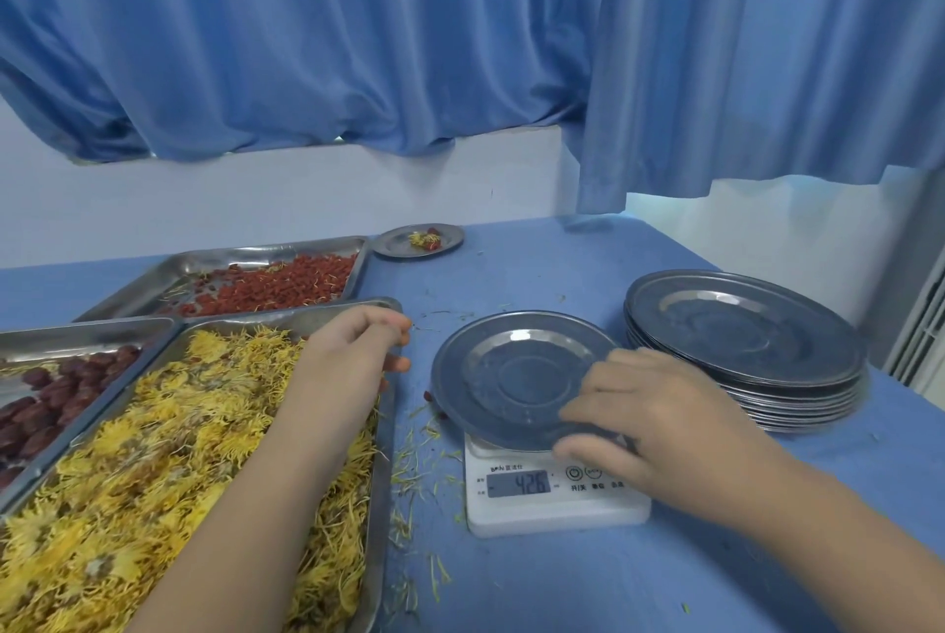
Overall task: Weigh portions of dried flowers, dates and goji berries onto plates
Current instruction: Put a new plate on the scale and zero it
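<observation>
Your tray of dried flowers (pixel 153 453) fills 9 o'clock from the scale (pixel 552 512), with goji berries (pixel 286 284) at 11, dates (pixel 61 392) at 10 and stacked plates (pixel 741 330) at 2. An empty plate (pixel 511 366) sits on the scale. Your right hand (pixel 665 407) rests relaxed fingers on its near rim. Your left hand (pixel 353 346) is curled over the flower tray's edge; I can't tell if it's pinching anything.

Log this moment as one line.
plate: empty, on scale | right hand: touching plate rim | left hand: fingers curled over flower tray edge
</observation>
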`<state>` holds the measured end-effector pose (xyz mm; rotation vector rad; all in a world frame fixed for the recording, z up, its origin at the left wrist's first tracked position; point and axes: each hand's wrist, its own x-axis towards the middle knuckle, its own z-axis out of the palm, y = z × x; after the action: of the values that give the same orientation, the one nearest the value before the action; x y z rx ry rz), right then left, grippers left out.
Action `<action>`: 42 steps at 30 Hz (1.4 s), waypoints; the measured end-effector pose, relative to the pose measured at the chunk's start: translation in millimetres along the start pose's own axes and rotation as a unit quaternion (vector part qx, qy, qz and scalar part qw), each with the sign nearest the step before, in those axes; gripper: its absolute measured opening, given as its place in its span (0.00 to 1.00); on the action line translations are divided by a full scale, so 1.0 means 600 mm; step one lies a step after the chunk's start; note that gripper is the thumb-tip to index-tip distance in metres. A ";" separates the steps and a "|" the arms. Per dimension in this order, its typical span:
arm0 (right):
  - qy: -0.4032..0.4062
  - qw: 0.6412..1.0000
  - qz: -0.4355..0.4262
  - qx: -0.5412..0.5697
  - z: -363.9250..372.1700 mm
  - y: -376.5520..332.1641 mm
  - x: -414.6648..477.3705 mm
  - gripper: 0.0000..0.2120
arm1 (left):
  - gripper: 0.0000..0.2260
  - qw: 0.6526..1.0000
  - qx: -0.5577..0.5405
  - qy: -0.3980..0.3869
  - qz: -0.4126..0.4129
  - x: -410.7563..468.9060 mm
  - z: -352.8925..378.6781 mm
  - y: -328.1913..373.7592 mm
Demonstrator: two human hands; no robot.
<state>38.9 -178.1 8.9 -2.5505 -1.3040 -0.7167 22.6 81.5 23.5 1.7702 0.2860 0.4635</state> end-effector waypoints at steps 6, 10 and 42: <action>0.042 0.995 0.057 0.071 -0.015 0.024 -0.058 0.23 | 0.08 0.982 0.176 0.001 0.066 0.001 0.003 -0.018; -0.073 0.983 0.091 0.139 -0.002 0.021 -0.065 0.23 | 0.08 0.974 0.213 0.007 0.081 -0.002 0.008 -0.016; -0.149 0.933 0.224 0.238 0.016 0.013 -0.072 0.14 | 0.08 0.978 0.190 -0.013 0.080 0.002 0.011 -0.021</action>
<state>26.9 -210.0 -20.6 -2.4510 -0.7748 0.0767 27.3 79.6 10.0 2.1825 0.2255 0.5252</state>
